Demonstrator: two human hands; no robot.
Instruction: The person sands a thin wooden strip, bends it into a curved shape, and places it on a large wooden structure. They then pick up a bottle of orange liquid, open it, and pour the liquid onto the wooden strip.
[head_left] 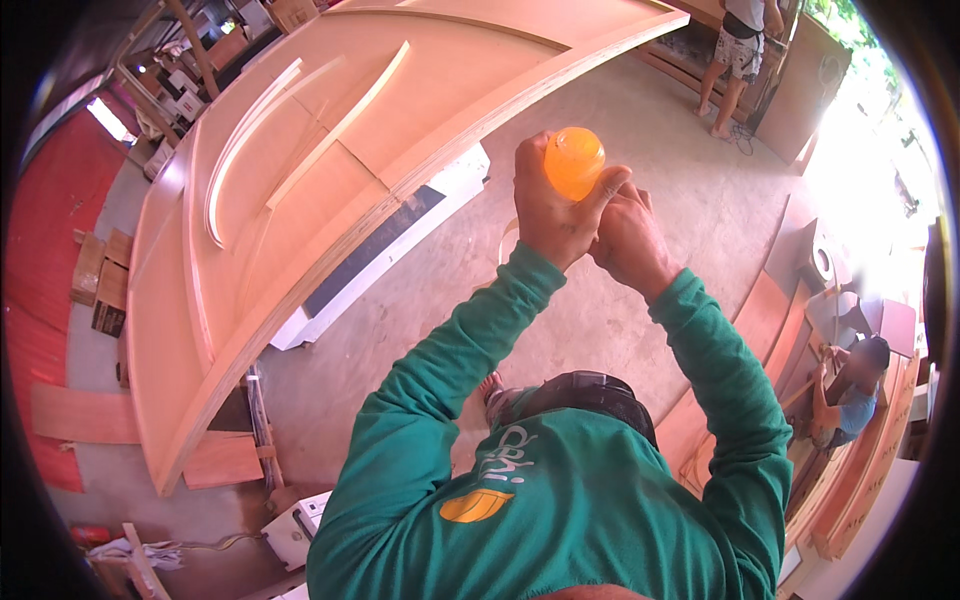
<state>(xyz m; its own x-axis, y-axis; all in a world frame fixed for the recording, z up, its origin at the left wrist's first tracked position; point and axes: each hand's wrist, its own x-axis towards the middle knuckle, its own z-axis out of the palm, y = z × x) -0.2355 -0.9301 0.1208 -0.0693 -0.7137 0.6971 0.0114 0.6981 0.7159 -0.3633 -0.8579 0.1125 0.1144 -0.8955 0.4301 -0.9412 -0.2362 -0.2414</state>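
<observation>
My left hand (552, 212) is wrapped round a translucent orange bottle (575, 160), raised in front of me. The bottle's round end faces up toward the view, and its lower part is hidden in my grip. Close against it, my right hand (632, 238) has its fingers curled in. Whatever those fingers grip, if anything, is hidden. To the left of both hands lies a large curved-edge wooden panel (420, 105). Thin wood strips (345, 125) rest on its face.
A white-framed piece with a dark face (375, 250) sits beneath the panel. One person (740, 45) stands at the far right; another (850, 395) works among boards on the right. Cardboard boxes (88, 268) stand at the left, beside a red sheet (50, 270).
</observation>
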